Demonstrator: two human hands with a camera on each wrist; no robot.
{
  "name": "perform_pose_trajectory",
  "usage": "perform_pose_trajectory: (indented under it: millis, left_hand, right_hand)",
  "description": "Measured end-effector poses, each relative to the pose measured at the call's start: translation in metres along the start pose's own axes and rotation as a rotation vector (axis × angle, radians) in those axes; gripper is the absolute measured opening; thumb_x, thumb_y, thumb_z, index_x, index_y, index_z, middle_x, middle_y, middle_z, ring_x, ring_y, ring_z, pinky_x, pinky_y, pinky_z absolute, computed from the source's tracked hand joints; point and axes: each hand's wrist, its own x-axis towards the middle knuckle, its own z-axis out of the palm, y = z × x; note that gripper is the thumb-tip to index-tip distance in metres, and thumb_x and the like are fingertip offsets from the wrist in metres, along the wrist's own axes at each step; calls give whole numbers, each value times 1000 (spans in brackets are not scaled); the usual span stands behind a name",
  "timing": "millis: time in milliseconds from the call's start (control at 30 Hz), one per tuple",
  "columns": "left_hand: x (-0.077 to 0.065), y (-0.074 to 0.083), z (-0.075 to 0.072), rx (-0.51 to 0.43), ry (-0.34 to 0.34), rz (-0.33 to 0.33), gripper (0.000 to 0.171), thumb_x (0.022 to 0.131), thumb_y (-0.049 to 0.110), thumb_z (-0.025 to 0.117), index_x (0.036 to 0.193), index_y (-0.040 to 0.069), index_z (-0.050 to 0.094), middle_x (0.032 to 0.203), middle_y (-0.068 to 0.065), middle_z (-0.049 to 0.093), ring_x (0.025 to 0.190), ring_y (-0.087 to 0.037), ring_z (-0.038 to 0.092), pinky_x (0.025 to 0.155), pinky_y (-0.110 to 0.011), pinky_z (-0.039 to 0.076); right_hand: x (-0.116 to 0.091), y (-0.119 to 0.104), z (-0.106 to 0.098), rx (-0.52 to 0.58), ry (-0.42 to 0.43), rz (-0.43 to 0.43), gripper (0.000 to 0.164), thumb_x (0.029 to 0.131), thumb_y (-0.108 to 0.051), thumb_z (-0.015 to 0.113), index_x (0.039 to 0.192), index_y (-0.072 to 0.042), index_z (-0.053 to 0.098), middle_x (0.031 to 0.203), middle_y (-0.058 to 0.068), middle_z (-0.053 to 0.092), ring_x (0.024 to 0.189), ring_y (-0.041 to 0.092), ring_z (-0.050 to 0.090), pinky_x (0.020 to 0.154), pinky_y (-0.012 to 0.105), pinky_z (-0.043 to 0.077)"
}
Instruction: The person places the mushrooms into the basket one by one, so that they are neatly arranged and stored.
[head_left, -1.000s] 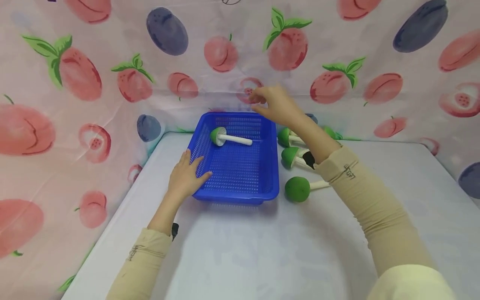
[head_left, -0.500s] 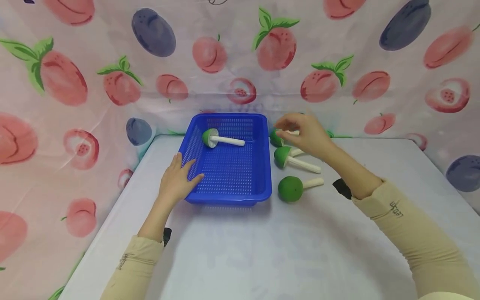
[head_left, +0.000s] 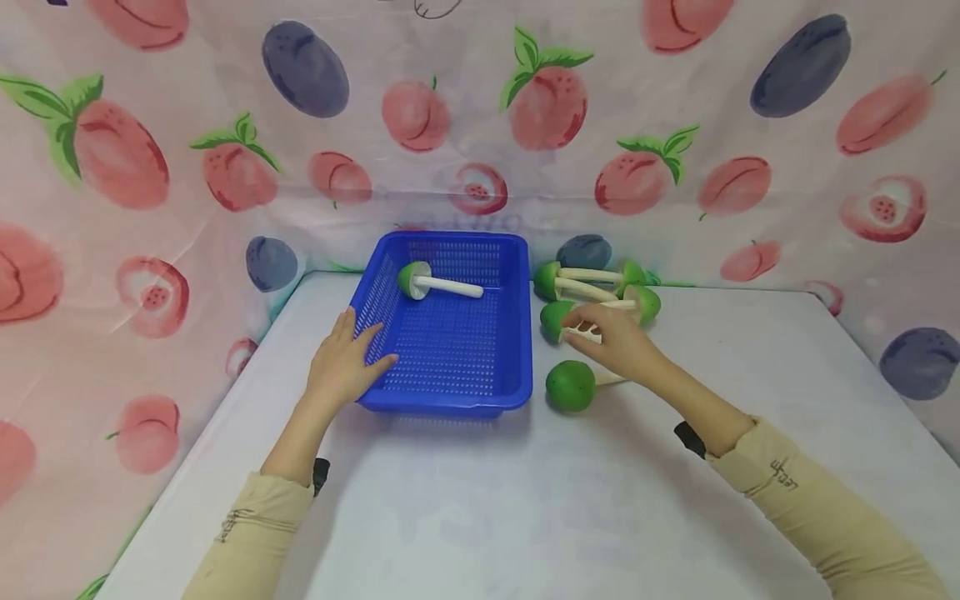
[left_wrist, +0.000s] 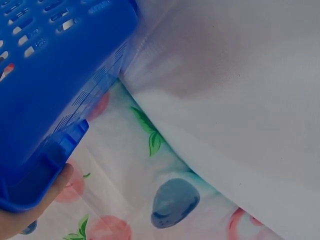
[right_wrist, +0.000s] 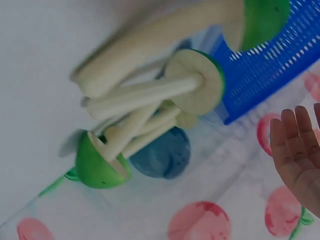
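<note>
Resting the left grip [head_left: 340, 362] on the left rim of the blue basket [head_left: 450, 407], mid-frame in the head view, with fingers spread. Poised with the right grip [head_left: 615, 339] over the green-capped mushrooms [head_left: 572, 387] on the table [head_left: 487, 500], right of center, with thumb and fingers parted; cannot tell whether touching. Showing another mushroom [head_left: 442, 285] lying in the basket, just above mid-frame.

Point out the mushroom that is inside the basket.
The mushroom lying alone toward the back of the blue basket; the other mushrooms are all outside, to the basket's right.
</note>
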Motion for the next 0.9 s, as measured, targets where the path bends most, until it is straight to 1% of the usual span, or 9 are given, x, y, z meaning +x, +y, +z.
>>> perform_pose_trajectory:
  millis: [67, 133, 300, 400, 533, 633, 800, 900]
  left_hand:
    - [0, 0, 1, -2, -3, 4, 66, 93, 43, 51, 144, 3, 37, 153, -31, 7, 143, -45, 6, 112, -63, 17]
    - [0, 1, 1, -11, -5, 7, 67, 93, 44, 50, 144, 4, 36, 154, -31, 7, 144, -45, 6, 112, -63, 16]
    - [-2, 1, -2, -10, 6, 8, 66, 94, 43, 50, 143, 2, 36, 153, -32, 7, 143, -45, 6, 112, -63, 15]
    - [-3, 1, -3, -4, -3, 10, 66, 94, 43, 50, 143, 1, 36, 153, -32, 6, 143, -45, 5, 113, -62, 14]
    - [-5, -3, -5, -6, -5, 2, 66, 94, 43, 50, 143, 1, 36, 153, -33, 6, 144, -45, 4, 114, -61, 13]
    - [-5, -3, -4, -14, 7, 2, 67, 93, 44, 50, 143, 1, 37, 153, -32, 7, 144, -45, 5, 114, -61, 13]
    - [-2, -1, -2, -17, 23, 2, 68, 92, 45, 51, 143, 1, 37, 153, -31, 8, 144, -43, 6, 114, -60, 15]
    - [-1, 0, -3, -20, 17, -4, 69, 91, 45, 52, 143, 2, 37, 154, -30, 8, 144, -43, 5, 115, -59, 15]
  right_hand:
    - [-5, 5, 6, -5, -18, 8, 21, 88, -11, 64, 104, 2, 65, 102, 16, 68, 93, 32, 63, 81, 46, 53]
    - [-9, 9, 11, -33, -44, 2, 25, 87, -12, 66, 107, 3, 63, 104, 17, 67, 96, 33, 62, 84, 47, 52]
    - [-14, 17, 24, -105, -138, -43, 35, 86, -18, 68, 113, 3, 61, 112, 18, 64, 109, 36, 57, 95, 50, 46]
    - [-14, 21, 30, -122, -174, -58, 40, 84, -21, 70, 114, 3, 61, 114, 18, 63, 112, 37, 55, 98, 51, 43]
    - [-9, 23, 34, -139, -217, -72, 50, 81, -27, 73, 117, 4, 59, 116, 18, 61, 112, 37, 54, 97, 50, 44]
    - [-7, 24, 36, -146, -243, -69, 56, 78, -29, 76, 120, 3, 58, 116, 19, 59, 111, 36, 55, 96, 50, 46]
    - [-6, 26, 41, -194, -281, -107, 60, 74, -31, 79, 118, 3, 58, 112, 19, 60, 105, 33, 58, 91, 46, 49]
    - [-5, 24, 44, -227, -315, -104, 62, 71, -30, 81, 119, 2, 58, 114, 19, 61, 109, 34, 57, 94, 47, 48]
